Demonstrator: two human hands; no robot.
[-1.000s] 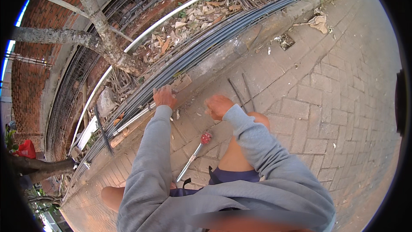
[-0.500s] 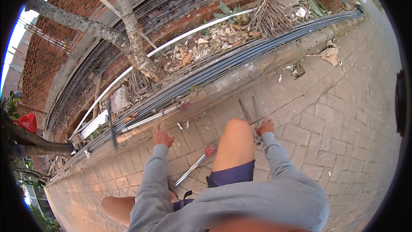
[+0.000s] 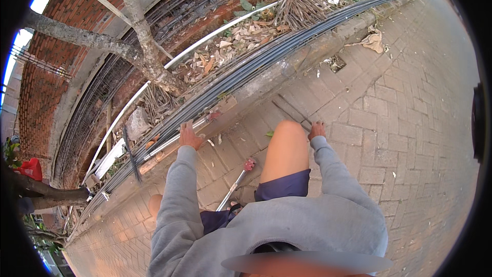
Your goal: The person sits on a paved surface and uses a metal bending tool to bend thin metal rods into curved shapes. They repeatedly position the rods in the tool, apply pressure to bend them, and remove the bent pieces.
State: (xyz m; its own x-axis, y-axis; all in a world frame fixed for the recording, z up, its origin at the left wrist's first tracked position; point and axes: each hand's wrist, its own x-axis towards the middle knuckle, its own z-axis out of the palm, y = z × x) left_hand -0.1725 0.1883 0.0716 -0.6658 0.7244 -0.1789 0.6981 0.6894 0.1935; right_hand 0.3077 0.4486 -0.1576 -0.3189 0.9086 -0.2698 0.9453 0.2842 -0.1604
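Note:
My left hand (image 3: 189,137) reaches over the kerb edge, fingers and thumb apart, beside a silver tube (image 3: 169,144) with a reddish end. I cannot tell whether the fingertips touch the tube. My right hand (image 3: 317,130) is low by my raised knee, its fingers curled at the near end of a tool with two long, thin dark arms (image 3: 290,108). Those arms point away to the left over the paving, and its gripped end is mostly hidden. Between my legs lies a second silver tube (image 3: 231,189) with a red end, partly covered by my clothing.
Long dark metal bars (image 3: 271,64) run along the kerb. Behind them are a white pipe (image 3: 207,38), dry leaves and a leaning tree trunk (image 3: 159,72). A small grate (image 3: 336,63) and a crumpled brown rag (image 3: 372,40) lie on the brick paving (image 3: 394,118).
My left hand has moved up closer to the tube on the kerb. My right hand has shifted right across the paving, and the two-armed tool has turned, tilting further left. My view has also shifted.

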